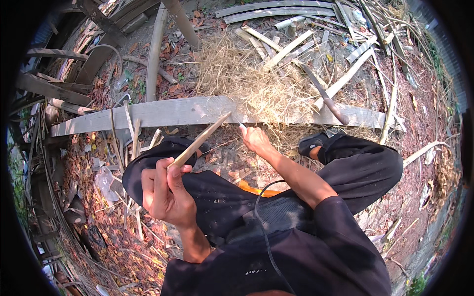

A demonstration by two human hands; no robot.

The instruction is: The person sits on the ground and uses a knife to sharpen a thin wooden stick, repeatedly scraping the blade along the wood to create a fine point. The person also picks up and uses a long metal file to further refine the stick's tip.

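Pinching wooden strip (202, 138) in left hand (168, 192), pointing over near edge of plank (192, 108). Gripping pale-handled tool (242, 127) in right hand (256, 140), near same edge.

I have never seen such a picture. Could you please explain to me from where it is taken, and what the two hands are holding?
There is no machine: these are a person's bare hands. The single picture comes from a wide, rounded lens on the person's head, looking down, so straight edges bend. The left hand pinches a pale wooden strip. The right hand holds a thin tool, too small to identify. In front, a grey plank runs crosswise, with straw-like shavings on it and a long knife with its handle over it.
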